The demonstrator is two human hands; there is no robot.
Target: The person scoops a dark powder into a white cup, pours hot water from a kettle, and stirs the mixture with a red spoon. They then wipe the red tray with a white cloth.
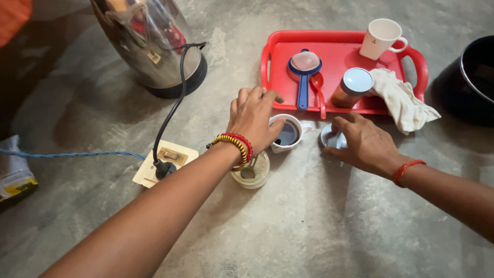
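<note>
Head view, floor-level inventory. Your left hand (254, 121): fingers curled down over the rim of a white cup (287, 133) of dark liquid, gripping it from above; cup stands on the concrete floor (309, 221) just in front of the red tray (278, 46). Your right hand (363, 141): closed around a small pale blue lid (330, 138), held low at the floor just right of the cup. Under your left wrist: a small open jar (252, 172) with a spoon standing in it, touching or nearly touching the cup; you cannot tell which. On the tray: a blue strainer (304, 69), a red spoon (319, 87) beside it, a brown jar (351, 88) with a light lid, a white mug (381, 37) at the far corner, a white cloth (401, 100) draped over the tray's right edge. Left of the tray: a steel electric kettle (154, 44), its black cord (172, 113) running to a socket board (164, 162). Far right: a black pot (465, 82), partly cut off.
</note>
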